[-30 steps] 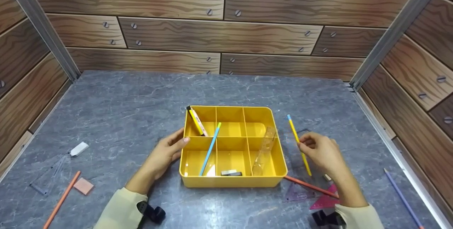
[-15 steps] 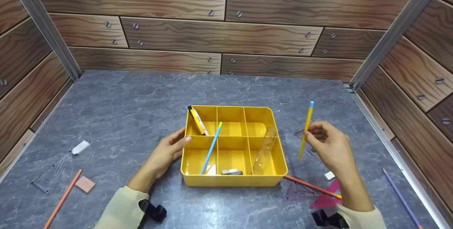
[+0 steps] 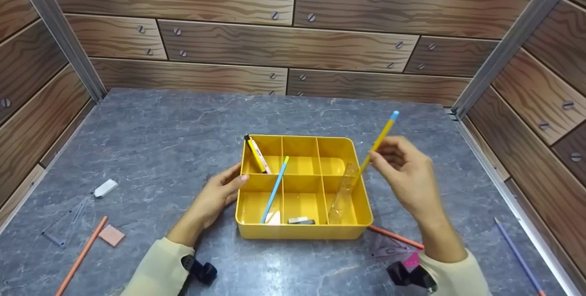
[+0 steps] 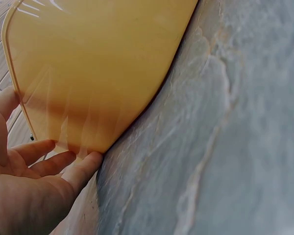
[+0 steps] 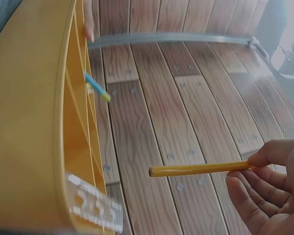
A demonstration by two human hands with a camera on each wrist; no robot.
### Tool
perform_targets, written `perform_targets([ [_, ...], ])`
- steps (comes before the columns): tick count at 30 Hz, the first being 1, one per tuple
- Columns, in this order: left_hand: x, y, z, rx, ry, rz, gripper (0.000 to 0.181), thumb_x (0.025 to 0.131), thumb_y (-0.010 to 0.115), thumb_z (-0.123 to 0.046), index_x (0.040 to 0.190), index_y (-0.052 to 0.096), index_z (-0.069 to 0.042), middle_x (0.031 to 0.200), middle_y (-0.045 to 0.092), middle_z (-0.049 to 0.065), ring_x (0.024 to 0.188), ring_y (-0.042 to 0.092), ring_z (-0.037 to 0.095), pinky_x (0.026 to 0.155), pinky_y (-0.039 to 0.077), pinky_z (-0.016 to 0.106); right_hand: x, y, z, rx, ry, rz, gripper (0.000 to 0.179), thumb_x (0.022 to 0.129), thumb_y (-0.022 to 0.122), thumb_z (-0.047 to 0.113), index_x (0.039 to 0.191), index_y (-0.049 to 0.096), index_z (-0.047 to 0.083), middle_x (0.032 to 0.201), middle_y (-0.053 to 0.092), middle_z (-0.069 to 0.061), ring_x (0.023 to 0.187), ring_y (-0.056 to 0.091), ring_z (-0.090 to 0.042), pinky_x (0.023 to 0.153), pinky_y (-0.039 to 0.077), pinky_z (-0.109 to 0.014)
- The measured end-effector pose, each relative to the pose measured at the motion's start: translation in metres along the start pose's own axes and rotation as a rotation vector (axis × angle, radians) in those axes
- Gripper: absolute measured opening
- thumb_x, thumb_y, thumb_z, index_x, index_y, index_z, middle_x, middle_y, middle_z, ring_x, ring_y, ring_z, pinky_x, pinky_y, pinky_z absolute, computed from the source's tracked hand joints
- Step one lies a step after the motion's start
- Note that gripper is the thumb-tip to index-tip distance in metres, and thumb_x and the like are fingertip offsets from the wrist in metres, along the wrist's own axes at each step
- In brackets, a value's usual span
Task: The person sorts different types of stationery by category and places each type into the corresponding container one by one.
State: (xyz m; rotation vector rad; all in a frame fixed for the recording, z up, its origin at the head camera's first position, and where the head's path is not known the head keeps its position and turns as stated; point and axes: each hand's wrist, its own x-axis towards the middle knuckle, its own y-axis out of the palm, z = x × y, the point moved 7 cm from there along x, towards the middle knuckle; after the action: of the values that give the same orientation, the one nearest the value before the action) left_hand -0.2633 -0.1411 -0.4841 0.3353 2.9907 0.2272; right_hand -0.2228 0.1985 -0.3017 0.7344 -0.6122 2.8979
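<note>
My right hand pinches a yellow pencil with a light-blue end between thumb and fingers. It tilts, its blue end up, its lower end over the right side of the yellow six-compartment organizer box. In the right wrist view the pencil stands out from the fingertips, apart from the box. My left hand holds the box's left side, thumb at the rim and fingertips against the outer wall. Inside the box are a clear ruler, a blue pencil, a yellow-and-black pencil and small erasers.
On the table's left lie a white eraser, a pink eraser, a red pencil and a clear set square. Right of the box are another red pencil, a purple protractor-like piece and a purple pencil.
My right hand has lifted the yellow pencil from the table's right side, turned it more upright and carried it left to the box. The left hand stays at the box.
</note>
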Motion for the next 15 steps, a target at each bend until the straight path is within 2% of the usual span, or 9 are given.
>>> perform_targets([
  [9,0.0,0.0,0.0,-0.009,-0.003,-0.005,0.069,0.097,0.064,-0.026,0.152,0.03,-0.003,0.154,0.031,0.021,0.13,0.046,0.032,0.104,0.043,0.041,0.005,0.038,0.008,0.1,-0.003,0.124,0.009,0.088,0.07,-0.003,0.094,0.064,-0.004,0.085,0.069,-0.013,0.075,0.067,-0.021,0.069,0.058,-0.027],
  [15,0.001,0.0,0.001,-0.007,0.003,0.006,0.07,0.096,0.064,-0.027,0.152,0.031,-0.003,0.154,0.032,0.02,0.132,0.044,0.031,0.105,0.042,0.043,0.004,0.065,0.009,0.198,0.055,0.202,0.009,0.089,0.069,-0.002,0.095,0.064,-0.006,0.087,0.068,-0.017,0.076,0.067,-0.022,0.073,0.059,-0.032],
])
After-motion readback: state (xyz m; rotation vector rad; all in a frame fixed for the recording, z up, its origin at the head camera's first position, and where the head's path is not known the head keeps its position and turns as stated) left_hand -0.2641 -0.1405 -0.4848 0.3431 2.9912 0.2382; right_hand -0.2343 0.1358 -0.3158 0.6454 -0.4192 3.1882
